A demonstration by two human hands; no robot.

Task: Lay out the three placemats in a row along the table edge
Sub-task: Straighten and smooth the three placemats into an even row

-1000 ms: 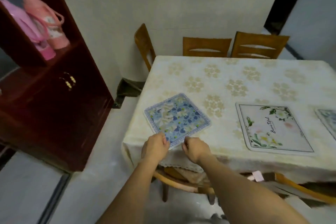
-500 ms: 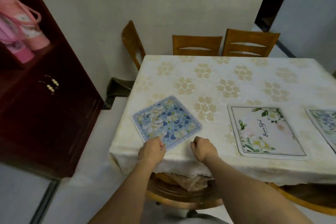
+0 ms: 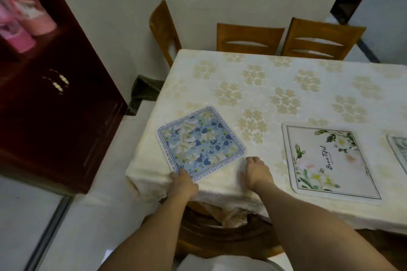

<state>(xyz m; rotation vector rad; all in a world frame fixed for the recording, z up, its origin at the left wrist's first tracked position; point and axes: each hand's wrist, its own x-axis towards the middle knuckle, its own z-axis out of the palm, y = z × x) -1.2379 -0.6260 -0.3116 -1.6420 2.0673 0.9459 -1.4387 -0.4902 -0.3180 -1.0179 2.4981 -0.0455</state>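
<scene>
A blue floral placemat [image 3: 201, 142] lies turned at an angle near the table's left front corner. My left hand [image 3: 182, 185] grips its nearest corner at the table edge. My right hand [image 3: 256, 169] rests with curled fingers on the tablecloth, just beside the mat's right corner, holding nothing. A white placemat with flowers and lettering [image 3: 328, 160] lies flat to the right along the front edge. Only the left edge of a third placemat [image 3: 398, 149] shows at the frame's right border.
The table [image 3: 286, 86] has a cream flowered cloth. Two wooden chairs [image 3: 248, 38] stand at its far side, one [image 3: 164, 28] at the left end, and another is tucked under the front [image 3: 209, 233]. A dark red cabinet [image 3: 55, 105] with pink flasks [image 3: 28, 17] stands left.
My right hand has let go of the blue placemat's near edge and moved right, to beside its right corner. My left hand stays on the near corner. The head view has shifted.
</scene>
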